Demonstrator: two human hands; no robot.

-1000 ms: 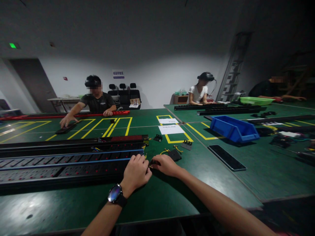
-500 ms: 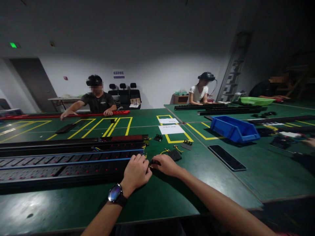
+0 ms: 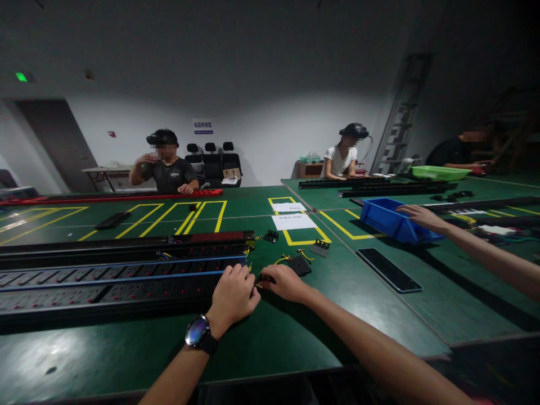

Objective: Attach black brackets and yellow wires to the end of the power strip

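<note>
My left hand (image 3: pixel 235 293), with a round watch (image 3: pixel 197 331) on its wrist, is closed at the right end of a long black strip (image 3: pixel 160 291) with red-marked sockets; what its fingers grip is hidden. Close beside it, my right hand (image 3: pixel 286 283) pinches a small black part (image 3: pixel 265 278) from which a short yellow wire seems to stick out. Just past my right hand lie a flat black plate (image 3: pixel 299 265) and a yellow wire (image 3: pixel 306 256). Two small black brackets (image 3: pixel 271 236) (image 3: pixel 320 248) rest a little farther back.
Another person's hand (image 3: pixel 422 217) reaches over the blue bin (image 3: pixel 379 219) from the right. A phone-like dark slab (image 3: pixel 388 270) lies nearer me. White paper sheets (image 3: pixel 294 221) are on the green table. Across it, a person (image 3: pixel 171 171) sits by a red strip (image 3: pixel 206 193).
A co-worker's arm has come in from the right, its hand now at the blue bin. The person across at left has raised one hand toward the head. My hands look unmoved.
</note>
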